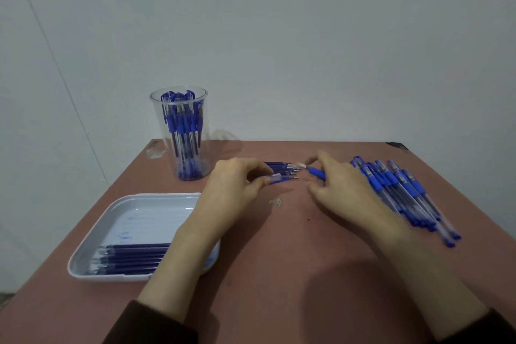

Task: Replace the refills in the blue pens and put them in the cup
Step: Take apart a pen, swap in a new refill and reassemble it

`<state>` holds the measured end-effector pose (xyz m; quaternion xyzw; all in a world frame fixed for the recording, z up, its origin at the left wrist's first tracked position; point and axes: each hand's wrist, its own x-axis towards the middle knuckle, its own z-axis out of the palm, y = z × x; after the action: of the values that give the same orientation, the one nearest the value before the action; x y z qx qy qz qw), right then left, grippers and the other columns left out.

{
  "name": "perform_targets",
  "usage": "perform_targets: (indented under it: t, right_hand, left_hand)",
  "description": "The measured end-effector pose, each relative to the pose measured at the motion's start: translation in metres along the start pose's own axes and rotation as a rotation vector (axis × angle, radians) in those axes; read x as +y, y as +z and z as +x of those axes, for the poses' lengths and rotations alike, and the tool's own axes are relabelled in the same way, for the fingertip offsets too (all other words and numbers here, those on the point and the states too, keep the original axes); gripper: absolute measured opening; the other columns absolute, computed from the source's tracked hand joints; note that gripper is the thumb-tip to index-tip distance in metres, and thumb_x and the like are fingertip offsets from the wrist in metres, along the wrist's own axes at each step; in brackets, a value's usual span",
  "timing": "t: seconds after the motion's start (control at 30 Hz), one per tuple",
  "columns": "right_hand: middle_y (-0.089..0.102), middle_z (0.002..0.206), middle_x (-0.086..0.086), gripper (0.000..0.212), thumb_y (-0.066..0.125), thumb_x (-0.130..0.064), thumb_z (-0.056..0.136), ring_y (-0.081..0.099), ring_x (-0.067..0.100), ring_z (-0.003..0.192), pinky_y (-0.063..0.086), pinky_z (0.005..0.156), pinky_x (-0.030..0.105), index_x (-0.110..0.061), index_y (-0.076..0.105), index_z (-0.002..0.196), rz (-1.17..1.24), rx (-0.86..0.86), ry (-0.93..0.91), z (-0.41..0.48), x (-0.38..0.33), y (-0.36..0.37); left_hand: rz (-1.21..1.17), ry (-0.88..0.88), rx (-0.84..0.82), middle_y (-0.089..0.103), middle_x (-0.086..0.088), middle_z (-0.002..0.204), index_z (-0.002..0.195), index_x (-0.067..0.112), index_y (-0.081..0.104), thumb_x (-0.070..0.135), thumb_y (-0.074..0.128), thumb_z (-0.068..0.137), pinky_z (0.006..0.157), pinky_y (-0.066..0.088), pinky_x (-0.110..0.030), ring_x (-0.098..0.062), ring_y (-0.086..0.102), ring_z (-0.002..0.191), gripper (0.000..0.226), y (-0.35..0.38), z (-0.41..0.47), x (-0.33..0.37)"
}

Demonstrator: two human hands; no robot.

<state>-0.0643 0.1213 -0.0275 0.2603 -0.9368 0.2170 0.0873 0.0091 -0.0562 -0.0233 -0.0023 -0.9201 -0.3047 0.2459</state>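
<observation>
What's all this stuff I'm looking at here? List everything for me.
Table: one, reddish-brown, under everything.
Cup: one, clear, back left, upright, holding many blue pens.
Tray: one, pale, front left, holding dark blue refills.
Loose refills: several, dark blue, mid-table between the hands.
Pen pile: many, clear with blue grips, right side.
Clear scraps: a few, mid-table and back left corner.
Pen tube: one, clear, refill inside, pinched by left hand.
Pen grip: one, blue, held by right hand.
Left hand, right hand: two, bare, dark sleeves.
</observation>
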Motion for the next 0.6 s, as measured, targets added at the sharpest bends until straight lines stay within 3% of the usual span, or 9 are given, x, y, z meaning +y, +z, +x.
perform_targets:
  t: [0.07, 0.17, 0.23, 0.33, 0.47, 0.53, 0.6]
  right_hand:
    - [0.061, 0.078, 0.003, 0.024, 0.048, -0.012, 0.093, 0.056, 0.022, 0.070, 0.043, 0.063, 0.035, -0.019, 0.051, 0.116, 0.114, 0.052, 0.042, 0.004, 0.004, -0.002]
    - [0.064, 0.084, 0.003, 0.023, 0.050, -0.008, 0.093, 0.058, 0.021, 0.072, 0.042, 0.059, 0.027, -0.020, 0.058, 0.112, 0.271, 0.157, 0.003, 0.004, 0.002, -0.003]
    - [0.065, 0.084, -0.006, 0.025, 0.055, -0.012, 0.093, 0.058, 0.006, 0.073, 0.043, 0.060, 0.017, -0.023, 0.063, 0.113, 0.326, 0.212, -0.041, 0.002, -0.001, -0.001]
    - [0.055, 0.070, -0.018, 0.027, 0.059, -0.020, 0.092, 0.051, -0.009, 0.067, 0.037, 0.059, 0.005, -0.027, 0.066, 0.117, 0.399, 0.246, -0.036, 0.002, -0.003, 0.000]
    - [0.060, 0.067, 0.003, 0.018, 0.060, -0.025, 0.092, 0.050, 0.004, 0.060, 0.040, 0.060, 0.019, -0.031, 0.069, 0.107, 0.497, 0.173, 0.008, 0.002, -0.006, 0.000]
    - [0.063, 0.066, 0.004, 0.006, 0.060, -0.025, 0.092, 0.053, 0.011, 0.058, 0.043, 0.059, 0.028, -0.027, 0.066, 0.094, 0.661, 0.099, 0.067, 0.001, -0.010, 0.000]
    - [0.061, 0.062, 0.004, 0.011, 0.058, -0.022, 0.094, 0.045, 0.013, 0.051, 0.036, 0.049, 0.027, -0.017, 0.066, 0.090, 0.913, -0.014, 0.132, 0.000, -0.015, -0.002]
  left_hand:
    - [-0.028, 0.000, -0.167, 0.067, 0.012, 0.077, 0.093, 0.017, 0.075, 0.022, 0.070, 0.082, 0.067, 0.038, -0.003, 0.010, 0.057, 0.066, 0.013, 0.001, -0.002, 0.003]
    - [-0.073, 0.008, -0.395, 0.073, 0.007, 0.082, 0.090, 0.022, 0.077, 0.027, 0.072, 0.080, 0.074, 0.049, -0.021, -0.002, 0.063, 0.078, 0.013, 0.005, -0.006, 0.007]
    - [-0.089, 0.008, -0.454, 0.074, 0.005, 0.083, 0.090, 0.023, 0.078, 0.030, 0.074, 0.078, 0.076, 0.051, -0.027, -0.009, 0.065, 0.081, 0.015, 0.007, -0.007, 0.007]
    - [-0.083, 0.018, -0.477, 0.074, 0.006, 0.083, 0.088, 0.023, 0.078, 0.027, 0.075, 0.077, 0.079, 0.051, -0.030, -0.009, 0.065, 0.082, 0.012, 0.008, -0.006, 0.005]
    - [-0.082, 0.015, -0.502, 0.073, 0.008, 0.082, 0.084, 0.024, 0.077, 0.026, 0.076, 0.076, 0.077, 0.051, -0.023, -0.001, 0.064, 0.076, 0.008, 0.008, -0.007, 0.004]
    - [-0.068, 0.004, -0.409, 0.069, 0.013, 0.075, 0.092, 0.022, 0.076, 0.029, 0.074, 0.079, 0.066, 0.044, -0.009, 0.008, 0.058, 0.066, 0.015, 0.008, -0.007, 0.006]
    - [-0.202, -0.048, -0.227, 0.068, 0.016, 0.077, 0.099, 0.022, 0.074, 0.030, 0.067, 0.084, 0.063, 0.039, -0.004, 0.013, 0.055, 0.064, 0.018, 0.008, -0.004, 0.008]
